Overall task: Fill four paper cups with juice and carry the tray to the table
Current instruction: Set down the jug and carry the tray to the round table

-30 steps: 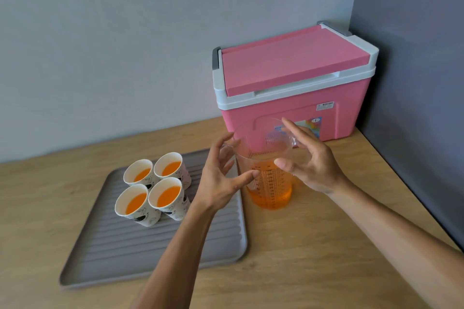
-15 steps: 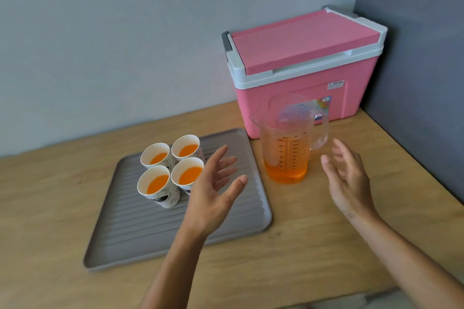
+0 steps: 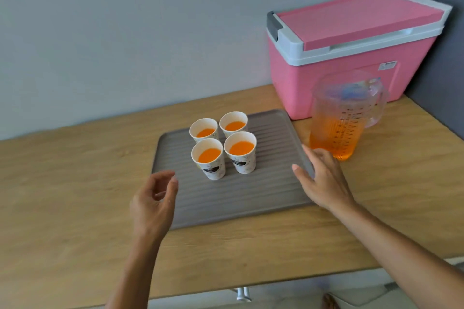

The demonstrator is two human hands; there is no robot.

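Note:
Several white paper cups [image 3: 224, 144] holding orange juice stand in a tight cluster on the back half of a grey ridged tray [image 3: 241, 195]. The tray lies flat on the wooden counter [image 3: 62, 183]. My right hand [image 3: 324, 180] is at the tray's right edge with its fingers spread over the rim. My left hand [image 3: 154, 202] hovers at the tray's left edge, fingers loosely curled, holding nothing. A clear plastic jug [image 3: 344, 115] about a third full of juice stands on the counter just right of the tray.
A pink cooler box [image 3: 351, 57] with a white-rimmed lid sits against the wall behind the jug, in the corner by a dark side wall [image 3: 442, 57]. The counter's front edge runs across the bottom of the view.
Both hands have left the jug and come down to the two sides of the tray. The view has shifted so the tray sits nearer the middle.

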